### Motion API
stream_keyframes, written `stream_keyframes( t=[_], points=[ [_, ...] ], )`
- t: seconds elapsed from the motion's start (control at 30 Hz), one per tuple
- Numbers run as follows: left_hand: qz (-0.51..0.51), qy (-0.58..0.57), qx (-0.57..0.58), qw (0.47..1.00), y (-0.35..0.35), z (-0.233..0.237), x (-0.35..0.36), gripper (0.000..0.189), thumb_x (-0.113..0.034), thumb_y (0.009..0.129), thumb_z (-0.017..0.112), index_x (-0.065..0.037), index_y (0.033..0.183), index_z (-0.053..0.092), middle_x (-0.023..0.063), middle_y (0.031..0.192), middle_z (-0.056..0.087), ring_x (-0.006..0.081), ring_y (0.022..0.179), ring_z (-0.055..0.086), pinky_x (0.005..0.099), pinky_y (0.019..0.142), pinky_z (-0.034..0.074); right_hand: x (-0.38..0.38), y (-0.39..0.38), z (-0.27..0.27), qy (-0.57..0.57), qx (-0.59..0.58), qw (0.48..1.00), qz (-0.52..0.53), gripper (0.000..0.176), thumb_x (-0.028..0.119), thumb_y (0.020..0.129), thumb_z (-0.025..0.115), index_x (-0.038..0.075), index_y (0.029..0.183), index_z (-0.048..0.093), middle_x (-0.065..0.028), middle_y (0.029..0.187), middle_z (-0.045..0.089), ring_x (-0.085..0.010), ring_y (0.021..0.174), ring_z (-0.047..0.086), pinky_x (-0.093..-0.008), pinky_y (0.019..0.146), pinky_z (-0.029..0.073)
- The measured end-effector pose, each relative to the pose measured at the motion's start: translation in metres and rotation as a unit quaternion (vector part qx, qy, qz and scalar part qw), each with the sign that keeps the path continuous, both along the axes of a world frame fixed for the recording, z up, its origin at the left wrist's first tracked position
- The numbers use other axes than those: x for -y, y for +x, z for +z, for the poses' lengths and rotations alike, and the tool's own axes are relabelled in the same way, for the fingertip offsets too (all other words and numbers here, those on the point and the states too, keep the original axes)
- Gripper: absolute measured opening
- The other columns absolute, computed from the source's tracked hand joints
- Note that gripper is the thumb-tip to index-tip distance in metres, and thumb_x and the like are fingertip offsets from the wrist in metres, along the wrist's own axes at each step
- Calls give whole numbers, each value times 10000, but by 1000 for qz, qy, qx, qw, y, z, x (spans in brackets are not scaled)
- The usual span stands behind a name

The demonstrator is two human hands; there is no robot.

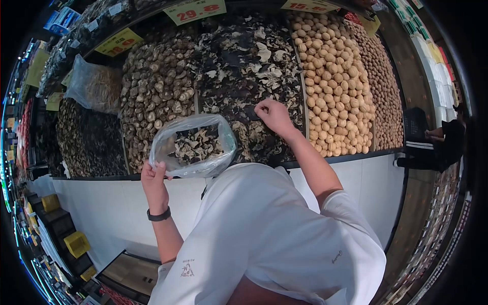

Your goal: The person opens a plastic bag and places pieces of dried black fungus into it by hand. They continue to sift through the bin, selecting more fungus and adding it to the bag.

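Note:
A clear plastic bag [223, 165] lies with its mouth wide at the near edge of the bins, with pieces of dried black fungus [198, 145] inside. The fingers and thumb of my left hand [156, 175] pinch the bag's left rim. My right hand [276, 117] is over the right side of the big heap of dried black fungus [234, 66], to the upper right of the bag. Its fingers are curled together, the tips down by the dark pieces. Whatever lies between them is hidden.
Dried mushrooms [157, 76] fill the bin to the left; walnuts [335, 86] lie to the right. A tied-up plastic bag [94, 86] rests on the left bins. Price signs [195, 10] hang along the back. A person in dark clothes [447, 145] stands at far right.

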State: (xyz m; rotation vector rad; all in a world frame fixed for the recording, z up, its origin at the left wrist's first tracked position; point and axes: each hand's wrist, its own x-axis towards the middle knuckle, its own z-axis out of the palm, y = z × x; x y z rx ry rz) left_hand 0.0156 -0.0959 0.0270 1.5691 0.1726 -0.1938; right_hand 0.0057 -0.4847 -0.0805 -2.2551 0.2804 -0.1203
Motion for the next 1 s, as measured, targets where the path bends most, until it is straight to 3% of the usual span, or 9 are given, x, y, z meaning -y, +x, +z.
stream_keyframes(
  t=[0.03, 0.17, 0.27, 0.37, 0.47, 0.5, 0.63, 0.8, 1.0],
  points=[
    [-2, 0, -2, 1000, 0, 1, 1, 118, -115, 969, 664, -82, 941, 555, -13, 794, 592, 56, 640, 531, 226, 571, 457, 1, 0, 1, 127, -36, 991, -35, 159, 189, 877, 684, 48, 938, 725, -104, 926, 699, -260, 834, 689, -361, 760, 541],
    [-13, -11, -3, 1000, 1, 1, 4, 124, -121, 966, 669, -77, 943, 556, -7, 793, 600, 59, 637, 532, 223, 579, 452, 12, 0, -14, 205, -45, 977, -43, 185, 211, 884, 707, 52, 972, 737, -110, 938, 722, -237, 767, 694, -334, 748, 543],
    [-26, -25, 2, 999, 1, -3, 1, 128, -126, 962, 677, -75, 945, 560, -2, 786, 607, 62, 632, 534, 220, 580, 448, 6, -7, 3, 102, -117, 988, -27, 215, 197, 870, 709, 52, 1029, 724, -106, 960, 708, -235, 799, 681, -346, 763, 542],
    [-25, -19, 3, 1000, 2, -6, -1, 131, -132, 959, 682, -73, 949, 566, 1, 786, 615, 64, 626, 538, 218, 579, 445, -3, -17, 1, -4, -34, 999, 7, 310, 181, 867, 726, 53, 1146, 682, -77, 960, 691, -168, 766, 632, -312, 736, 521],
    [-26, -27, 2, 999, 2, -5, 0, 132, -137, 958, 685, -71, 953, 570, 2, 794, 619, 64, 623, 541, 218, 577, 447, -10, -21, -2, -105, -17, 991, 77, 539, 116, 805, 721, 103, 1324, 574, -135, 1347, 529, -279, 1145, 605, -386, 960, 507],
    [-27, -26, 2, 999, 3, -5, -1, 132, -137, 958, 685, -71, 953, 570, 2, 794, 619, 64, 623, 541, 218, 577, 447, -12, -19, -3, -86, -47, 991, 91, 634, 96, 767, 728, 100, 1369, 529, -156, 1446, 441, -331, 1322, 481, -415, 1065, 454],
    [-25, -17, 1, 1000, 4, -7, -3, 130, -139, 958, 687, -71, 958, 576, 2, 799, 624, 61, 625, 546, 215, 574, 455, -22, -22, 5, -169, -9, 974, 151, 769, 174, 734, 801, 94, 1425, 474, -182, 1501, 388, -383, 1408, 365, -442, 1133, 390],
    [-26, -7, 1, 1000, 6, -9, 0, 124, -137, 959, 686, -76, 957, 578, 0, 800, 627, 59, 631, 556, 213, 571, 462, -52, -19, 8, -216, -122, 950, 192, 1058, 379, 620, 915, 116, 1499, 388, -185, 1573, 292, -420, 1477, 225, -490, 1185, 309],
    [-32, -21, 6, 999, 7, -10, 0, 128, -141, 957, 690, -80, 955, 578, -2, 803, 631, 59, 632, 559, 215, 573, 464, -66, -6, 2, -299, -151, 919, 208, 906, 383, 633, 893, 99, 1398, 499, -175, 1539, 341, -387, 1455, 275, -483, 1102, 416]
  ],
)
